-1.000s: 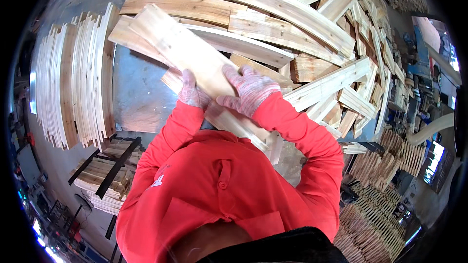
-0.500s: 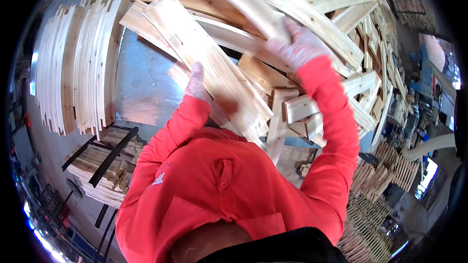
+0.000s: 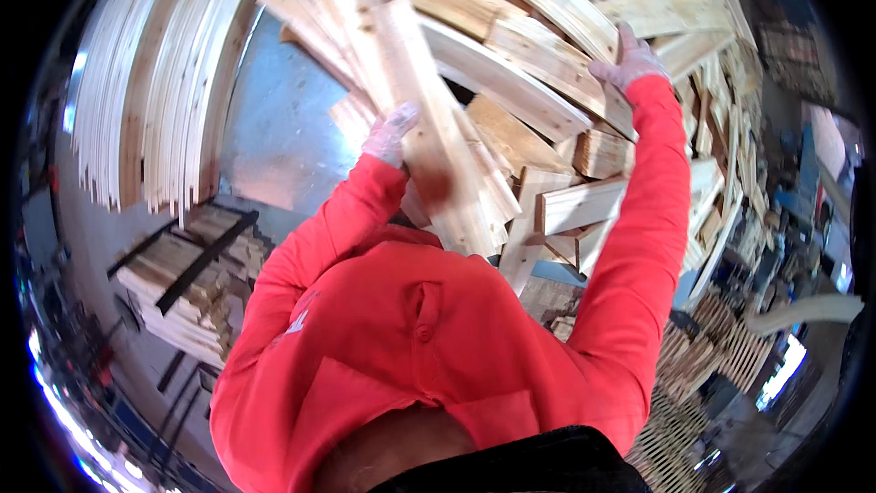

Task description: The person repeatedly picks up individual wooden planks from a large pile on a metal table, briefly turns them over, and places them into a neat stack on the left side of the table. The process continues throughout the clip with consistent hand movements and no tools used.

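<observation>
My left hand [image 3: 391, 134], in a pale, stained glove, is closed round the left edge of a bundle of fanned wooden planks. The top plank [image 3: 388, 32] is pale and knotted and slants from the far side toward my chest. My right hand [image 3: 632, 64], gloved too, reaches out to the right with thumb and fingers apart. It lies at the near end of a long plank [image 3: 552, 0] in the loose heap, apparently touching it. Below that hand sits another knotted plank [image 3: 557, 64]. My palms and some fingers are hidden.
Two rows of planks on edge [image 3: 164, 82] stand at the left of the blue-grey tabletop [image 3: 274, 119]. A jumbled heap of boards [image 3: 675, 14] covers the right side. Lower left, more wood [image 3: 178, 306] is stacked under dark bars [image 3: 205, 260]. Slatted piles [image 3: 675, 411] lie lower right.
My right hand has let go of the blurred plank and moved right and farther away over the heap. My left hand keeps its hold; the top plank in its bundle now lies more upright in view.
</observation>
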A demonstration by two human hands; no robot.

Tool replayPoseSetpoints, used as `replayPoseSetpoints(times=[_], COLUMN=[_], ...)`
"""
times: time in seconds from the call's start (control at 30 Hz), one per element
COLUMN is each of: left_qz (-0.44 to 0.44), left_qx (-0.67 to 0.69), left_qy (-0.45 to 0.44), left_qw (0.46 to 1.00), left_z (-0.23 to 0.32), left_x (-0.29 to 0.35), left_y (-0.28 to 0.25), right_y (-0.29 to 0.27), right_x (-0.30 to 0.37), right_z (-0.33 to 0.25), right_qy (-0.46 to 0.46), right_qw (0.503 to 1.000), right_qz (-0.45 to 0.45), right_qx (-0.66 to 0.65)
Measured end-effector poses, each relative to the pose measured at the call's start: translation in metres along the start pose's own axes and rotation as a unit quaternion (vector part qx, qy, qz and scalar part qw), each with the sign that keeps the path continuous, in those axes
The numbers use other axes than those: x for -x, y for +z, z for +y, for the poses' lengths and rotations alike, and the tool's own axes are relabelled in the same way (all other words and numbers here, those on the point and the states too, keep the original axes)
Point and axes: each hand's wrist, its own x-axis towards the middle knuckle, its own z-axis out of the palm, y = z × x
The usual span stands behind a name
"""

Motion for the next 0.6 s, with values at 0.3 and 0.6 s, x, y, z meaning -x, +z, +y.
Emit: replayPoseSetpoints(times=[0.3, 0.6], left_qz=[0.055, 0.218], left_qx=[-0.171, -0.605], left_qy=[0.131, 0.202], left_qw=[0.975, 0.738], left_z=[0.135, 0.245], left_x=[0.019, 0.123], left_y=[0.022, -0.031], right_y=[0.026, 0.100], right_x=[0.069, 0.197], right_z=[-0.120, -0.398], right_qy=[-0.147, -0.193], right_qw=[0.656, 0.448], right_qz=[-0.040, -0.110], right_qx=[-0.739, -0.866])
